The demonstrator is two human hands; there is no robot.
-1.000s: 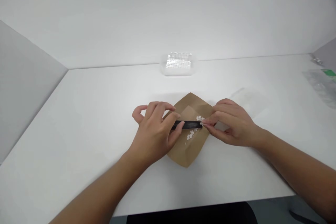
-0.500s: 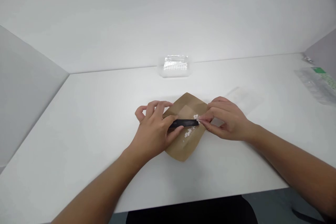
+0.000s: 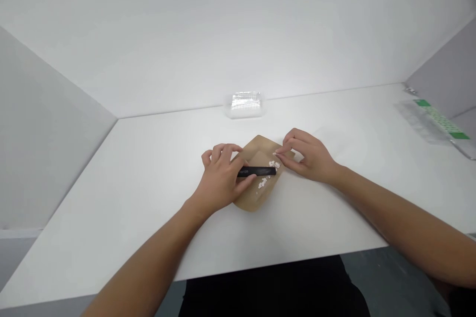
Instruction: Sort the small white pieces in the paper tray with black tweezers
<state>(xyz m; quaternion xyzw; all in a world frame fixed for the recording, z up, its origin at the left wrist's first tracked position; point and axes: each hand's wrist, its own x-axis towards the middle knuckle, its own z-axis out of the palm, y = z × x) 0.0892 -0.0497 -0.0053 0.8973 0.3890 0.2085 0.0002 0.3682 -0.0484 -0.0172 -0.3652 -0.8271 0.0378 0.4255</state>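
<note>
My left hand (image 3: 221, 178) grips one end of a flat black strip (image 3: 262, 171) between thumb and index finger. The strip looks like a nail file, with small pale print by the thumb, and lies across a brown paper tray (image 3: 249, 203). Small white pieces (image 3: 274, 164) are gathered at the strip's far side, and more white bits (image 3: 262, 183) lie on its near side. Over the tray's right corner, my right hand (image 3: 307, 156) pinches a tiny white piece (image 3: 274, 154) between thumb and index finger, just above the cluster.
Against the back wall of the white table (image 3: 148, 223) stands a clear plastic-wrapped pack (image 3: 245, 104). Farther right lies a clear bag with a green printed label (image 3: 441, 119). Small shiny items (image 3: 410, 90) sit in the back right corner. Panels enclose the table's back and sides.
My right hand has lifted up and slightly away from the strip's end, with a white piece in its fingertips. My left hand still holds the strip. The whole view has shifted a little.
</note>
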